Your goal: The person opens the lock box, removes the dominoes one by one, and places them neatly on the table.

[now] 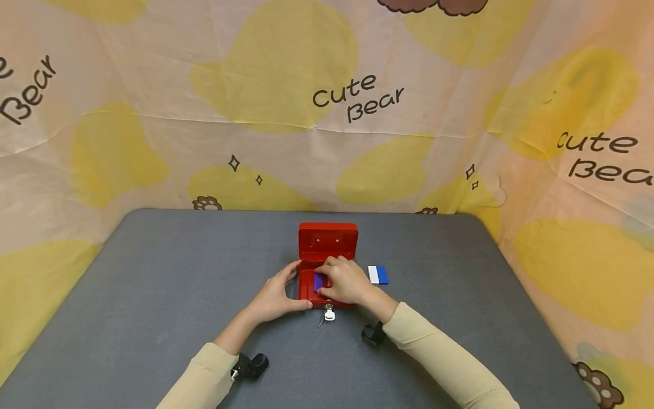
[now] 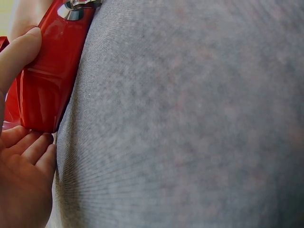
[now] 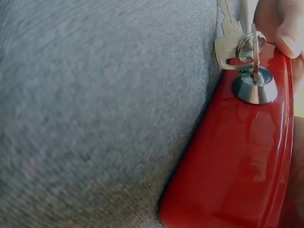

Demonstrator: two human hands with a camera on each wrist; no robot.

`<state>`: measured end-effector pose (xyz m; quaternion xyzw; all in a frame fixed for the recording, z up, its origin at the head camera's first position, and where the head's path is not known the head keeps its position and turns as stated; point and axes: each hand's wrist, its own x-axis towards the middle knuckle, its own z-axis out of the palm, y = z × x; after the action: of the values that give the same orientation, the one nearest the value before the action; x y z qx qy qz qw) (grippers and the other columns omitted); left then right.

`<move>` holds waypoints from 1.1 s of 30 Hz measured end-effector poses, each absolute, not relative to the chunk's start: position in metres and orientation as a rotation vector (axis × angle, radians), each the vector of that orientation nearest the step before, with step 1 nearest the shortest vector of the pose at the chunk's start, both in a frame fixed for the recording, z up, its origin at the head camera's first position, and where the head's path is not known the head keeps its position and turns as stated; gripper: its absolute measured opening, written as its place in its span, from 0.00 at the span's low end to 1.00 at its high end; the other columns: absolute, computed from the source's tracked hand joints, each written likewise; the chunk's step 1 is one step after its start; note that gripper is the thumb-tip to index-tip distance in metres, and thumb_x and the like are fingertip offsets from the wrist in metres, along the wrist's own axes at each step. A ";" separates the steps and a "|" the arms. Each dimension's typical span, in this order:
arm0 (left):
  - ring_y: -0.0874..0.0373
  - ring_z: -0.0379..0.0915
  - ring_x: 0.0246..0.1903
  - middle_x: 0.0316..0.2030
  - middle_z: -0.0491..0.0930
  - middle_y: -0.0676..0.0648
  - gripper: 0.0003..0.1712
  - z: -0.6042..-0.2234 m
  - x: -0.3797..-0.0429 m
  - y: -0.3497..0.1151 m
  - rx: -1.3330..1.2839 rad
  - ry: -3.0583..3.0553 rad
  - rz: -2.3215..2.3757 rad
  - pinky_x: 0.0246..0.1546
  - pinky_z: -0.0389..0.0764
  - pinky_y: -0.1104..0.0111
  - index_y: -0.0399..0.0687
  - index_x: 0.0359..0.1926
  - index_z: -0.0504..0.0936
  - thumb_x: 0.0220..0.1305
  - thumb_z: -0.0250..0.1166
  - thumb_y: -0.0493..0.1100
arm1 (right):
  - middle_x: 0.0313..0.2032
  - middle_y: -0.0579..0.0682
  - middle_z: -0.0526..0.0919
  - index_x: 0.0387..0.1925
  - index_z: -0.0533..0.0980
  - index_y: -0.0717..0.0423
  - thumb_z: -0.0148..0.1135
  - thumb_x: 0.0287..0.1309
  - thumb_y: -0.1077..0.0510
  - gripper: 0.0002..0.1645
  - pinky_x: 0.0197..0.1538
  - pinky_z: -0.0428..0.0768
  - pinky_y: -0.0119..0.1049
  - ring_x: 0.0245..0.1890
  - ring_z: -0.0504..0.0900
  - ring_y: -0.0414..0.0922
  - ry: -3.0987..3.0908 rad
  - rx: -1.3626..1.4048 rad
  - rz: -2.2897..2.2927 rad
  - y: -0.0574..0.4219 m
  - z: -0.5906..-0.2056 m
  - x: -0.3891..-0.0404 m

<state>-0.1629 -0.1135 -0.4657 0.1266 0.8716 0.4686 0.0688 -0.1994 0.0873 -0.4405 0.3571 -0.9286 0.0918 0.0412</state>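
A red metal cash box (image 1: 304, 284) lies on the table with its lid (image 1: 328, 241) raised at the back. My left hand (image 1: 273, 296) holds the box by its left side, thumb on the front rim and fingers along the side wall. Inside the box, my right hand (image 1: 343, 281) pinches a small flat purple piece (image 1: 318, 282) between thumb and fingers; the hand hides part of it. A key (image 3: 255, 57) stands in the round front lock (image 3: 256, 88), and a second key (image 3: 230, 45) hangs from its ring.
Right of the box lies a small blue and white block (image 1: 378, 275). The grey table (image 1: 204, 267) reaches back to a patterned cloth wall (image 1: 286, 153). Black wrist cameras are strapped near both sleeves.
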 end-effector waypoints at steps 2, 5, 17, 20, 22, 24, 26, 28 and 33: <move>0.46 0.64 0.61 0.65 0.62 0.41 0.53 -0.466 -0.163 -0.113 0.375 2.623 1.410 0.57 0.70 0.55 0.49 0.67 0.59 0.39 0.76 0.50 | 0.38 0.47 0.80 0.47 0.80 0.50 0.68 0.45 0.43 0.27 0.35 0.75 0.31 0.33 0.73 0.41 -2.845 1.082 0.265 0.087 -0.440 -0.199; 0.46 0.64 0.61 0.65 0.62 0.41 0.54 -0.466 -0.163 -0.113 0.371 2.620 1.411 0.57 0.70 0.55 0.49 0.67 0.59 0.39 0.76 0.51 | 0.39 0.46 0.80 0.48 0.80 0.49 0.69 0.44 0.43 0.27 0.36 0.75 0.32 0.34 0.73 0.41 -2.850 1.069 0.252 0.086 -0.440 -0.198; 0.46 0.63 0.62 0.65 0.62 0.41 0.54 -0.466 -0.162 -0.113 0.365 2.616 1.413 0.57 0.70 0.55 0.49 0.67 0.59 0.39 0.76 0.52 | 0.40 0.47 0.80 0.48 0.79 0.50 0.69 0.44 0.44 0.27 0.39 0.77 0.35 0.36 0.74 0.42 -2.862 1.068 0.248 0.086 -0.440 -0.197; 0.46 0.63 0.62 0.65 0.62 0.41 0.54 -0.466 -0.162 -0.113 0.366 2.617 1.412 0.57 0.70 0.55 0.49 0.67 0.59 0.39 0.76 0.52 | 0.39 0.47 0.80 0.48 0.79 0.50 0.69 0.45 0.44 0.27 0.38 0.76 0.34 0.36 0.73 0.42 -2.863 1.074 0.250 0.086 -0.439 -0.197; 0.46 0.64 0.61 0.65 0.62 0.41 0.54 -0.466 -0.162 -0.113 0.371 2.616 1.416 0.57 0.70 0.55 0.48 0.67 0.59 0.39 0.76 0.52 | 0.40 0.47 0.80 0.48 0.79 0.50 0.69 0.45 0.44 0.27 0.38 0.76 0.33 0.36 0.73 0.42 -2.867 1.077 0.253 0.087 -0.440 -0.198; 0.46 0.64 0.61 0.65 0.62 0.41 0.54 -0.466 -0.162 -0.113 0.373 2.618 1.417 0.57 0.70 0.55 0.48 0.67 0.59 0.39 0.76 0.52 | 0.40 0.47 0.80 0.49 0.79 0.50 0.68 0.45 0.44 0.27 0.39 0.77 0.33 0.36 0.74 0.42 -2.871 1.082 0.262 0.087 -0.440 -0.198; 0.46 0.64 0.61 0.65 0.62 0.41 0.54 -0.466 -0.162 -0.113 0.376 2.616 1.419 0.57 0.70 0.55 0.48 0.67 0.59 0.39 0.76 0.51 | 0.41 0.47 0.81 0.49 0.79 0.49 0.68 0.46 0.45 0.27 0.39 0.77 0.32 0.36 0.74 0.42 -2.877 1.085 0.271 0.088 -0.440 -0.198; 0.46 0.64 0.61 0.65 0.62 0.42 0.54 -0.466 -0.162 -0.112 0.375 2.615 1.418 0.57 0.70 0.55 0.48 0.67 0.59 0.39 0.76 0.51 | 0.41 0.47 0.81 0.49 0.79 0.49 0.68 0.46 0.45 0.27 0.40 0.76 0.32 0.36 0.74 0.41 -2.877 1.090 0.283 0.089 -0.440 -0.198; 0.46 0.63 0.62 0.65 0.62 0.42 0.54 -0.466 -0.162 -0.113 0.367 2.614 1.414 0.57 0.70 0.55 0.49 0.67 0.59 0.39 0.76 0.52 | 0.40 0.46 0.80 0.49 0.79 0.48 0.67 0.47 0.45 0.26 0.38 0.75 0.31 0.35 0.73 0.40 -2.862 1.111 0.290 0.091 -0.439 -0.198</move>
<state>-0.1621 -0.1126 -0.4658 0.1221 0.8706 0.4709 0.0733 -0.1983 0.0907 -0.4386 0.3602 -0.9277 0.0940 0.0290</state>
